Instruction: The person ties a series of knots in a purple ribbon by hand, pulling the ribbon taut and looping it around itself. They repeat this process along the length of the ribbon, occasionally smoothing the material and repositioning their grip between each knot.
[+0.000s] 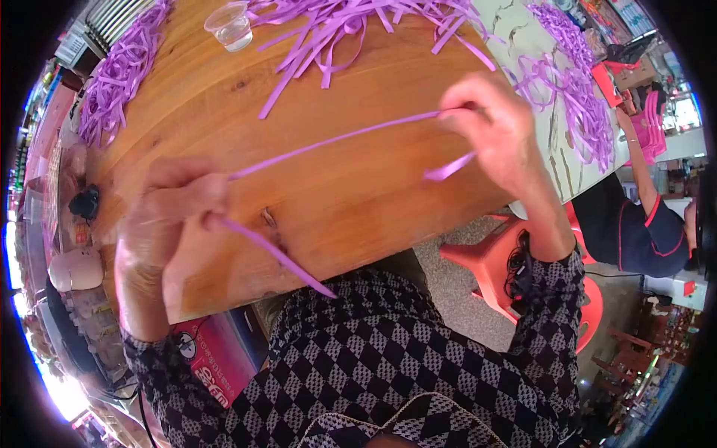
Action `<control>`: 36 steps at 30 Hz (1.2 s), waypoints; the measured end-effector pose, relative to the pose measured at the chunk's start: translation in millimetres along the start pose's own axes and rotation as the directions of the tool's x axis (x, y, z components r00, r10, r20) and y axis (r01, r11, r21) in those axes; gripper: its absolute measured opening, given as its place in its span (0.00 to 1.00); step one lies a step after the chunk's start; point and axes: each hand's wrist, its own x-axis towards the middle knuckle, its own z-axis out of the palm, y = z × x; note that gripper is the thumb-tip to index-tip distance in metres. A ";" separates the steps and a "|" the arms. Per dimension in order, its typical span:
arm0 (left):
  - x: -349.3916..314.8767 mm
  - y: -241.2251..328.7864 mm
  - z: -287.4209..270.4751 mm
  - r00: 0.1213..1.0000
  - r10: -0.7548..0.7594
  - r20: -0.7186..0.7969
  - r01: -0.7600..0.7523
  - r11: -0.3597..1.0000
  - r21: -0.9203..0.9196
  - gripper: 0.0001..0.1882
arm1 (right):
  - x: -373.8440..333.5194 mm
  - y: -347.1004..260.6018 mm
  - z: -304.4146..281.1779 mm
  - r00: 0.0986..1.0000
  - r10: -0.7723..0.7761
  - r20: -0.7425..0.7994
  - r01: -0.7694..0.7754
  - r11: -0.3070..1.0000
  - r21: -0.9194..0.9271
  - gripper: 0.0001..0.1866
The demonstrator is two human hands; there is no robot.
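A narrow purple ribbon (328, 142) stretches between my two hands above the wooden table (358, 194). My left hand (175, 205) pinches it at the left, somewhat blurred, and one loose end hangs down toward my lap. My right hand (493, 127) grips the ribbon higher up at the right, with the other short end dangling below the fingers. Between the hands the ribbon runs nearly straight, rising to the right. Several more cut purple ribbons (321, 45) lie in a heap at the table's far side.
A clear plastic cup (230, 28) stands at the far left. More ribbon heaps lie along the left edge (123, 82) and on the white marbled table (549, 112) at right. A red stool (485, 261) is beside me. Another person (635, 216) reaches in at the right.
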 end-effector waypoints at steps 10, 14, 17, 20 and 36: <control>-52.3 -108.2 -150.2 0.949 -0.085 -0.304 -0.058 0.901 -0.431 0.17 | -53.1 120.8 -61.9 0.882 0.391 -0.265 -0.388 0.919 0.066 0.03; -61.4 -109.5 -151.8 0.932 -0.095 -0.349 -0.073 0.896 -0.439 0.16 | -54.6 123.9 -58.7 0.872 0.412 -0.263 -0.410 0.910 0.067 0.03; -55.3 -105.6 -129.8 0.864 -0.108 -0.492 -0.213 0.807 -0.551 0.14 | -54.9 120.6 -58.9 0.869 0.451 -0.205 -0.425 0.891 0.162 0.03; -51.6 -102.7 -119.2 0.809 -0.161 -0.566 -0.352 0.638 -0.685 0.10 | -48.8 95.1 -57.1 0.733 0.620 -0.281 -0.504 0.772 0.387 0.06; -24.6 -64.1 -3.3 0.899 0.054 -0.435 -0.301 0.798 -0.523 0.09 | -39.6 17.5 9.8 0.782 0.606 0.144 -0.449 0.389 0.804 0.11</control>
